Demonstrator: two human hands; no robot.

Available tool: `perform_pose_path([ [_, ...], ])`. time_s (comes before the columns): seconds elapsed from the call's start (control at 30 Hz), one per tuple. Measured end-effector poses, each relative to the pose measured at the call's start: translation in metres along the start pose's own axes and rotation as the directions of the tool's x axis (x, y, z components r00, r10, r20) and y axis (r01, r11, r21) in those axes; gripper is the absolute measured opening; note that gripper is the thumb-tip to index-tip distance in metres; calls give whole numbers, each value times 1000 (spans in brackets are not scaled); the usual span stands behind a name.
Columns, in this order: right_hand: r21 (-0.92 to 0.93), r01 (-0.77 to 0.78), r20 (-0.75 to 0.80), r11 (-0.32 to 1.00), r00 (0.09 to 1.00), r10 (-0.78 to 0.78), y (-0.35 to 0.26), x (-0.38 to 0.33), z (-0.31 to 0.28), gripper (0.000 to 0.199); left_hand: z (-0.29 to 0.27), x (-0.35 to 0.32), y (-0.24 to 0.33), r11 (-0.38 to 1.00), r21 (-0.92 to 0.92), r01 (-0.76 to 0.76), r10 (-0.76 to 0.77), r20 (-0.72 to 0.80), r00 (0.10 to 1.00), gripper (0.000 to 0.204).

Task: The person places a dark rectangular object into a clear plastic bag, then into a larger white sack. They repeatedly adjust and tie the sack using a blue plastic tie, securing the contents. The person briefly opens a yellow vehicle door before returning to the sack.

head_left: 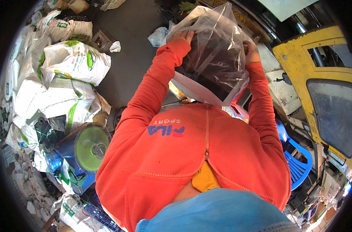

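Observation:
A large clear plastic bag [212, 50] is spread wide in front of my chest, with something dark showing through it. Pale, whitish material [201, 89] runs along its near edge; whether this is a separate sack around it I cannot tell. My left hand [184, 36] is at the bag's left side, fingers bent over its edge and partly covered by the sleeve and plastic. On the opposite side, my right hand [252, 53] is closed on the edge with curled fingers. Both arms reach forward, holding the bag between them.
White printed sacks [73, 62] pile up on the left, near a green-bladed fan [91, 148]. A crumpled clear bag [158, 36] lies on the grey floor [125, 31]. To the right stand a yellow metal panel [292, 50] and a blue plastic chair [299, 164].

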State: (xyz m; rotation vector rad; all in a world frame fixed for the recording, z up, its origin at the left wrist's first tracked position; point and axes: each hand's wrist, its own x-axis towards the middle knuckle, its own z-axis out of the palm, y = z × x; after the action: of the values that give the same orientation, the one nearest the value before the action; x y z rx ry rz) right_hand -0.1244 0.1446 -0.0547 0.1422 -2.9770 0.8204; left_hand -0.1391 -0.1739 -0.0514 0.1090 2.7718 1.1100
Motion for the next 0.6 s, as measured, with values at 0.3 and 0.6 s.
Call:
perform_pose_path([
  [0.3,-106,230,-317,967,914,-252,-37,-115,-5,34,10,47,-18,888,-266,375,-388,4,922,74],
  [0.6,-240,-115,60,964,989,133,-47,-127,22,42,10,60,-41,900,-43,433,-428,85,900,75],
])
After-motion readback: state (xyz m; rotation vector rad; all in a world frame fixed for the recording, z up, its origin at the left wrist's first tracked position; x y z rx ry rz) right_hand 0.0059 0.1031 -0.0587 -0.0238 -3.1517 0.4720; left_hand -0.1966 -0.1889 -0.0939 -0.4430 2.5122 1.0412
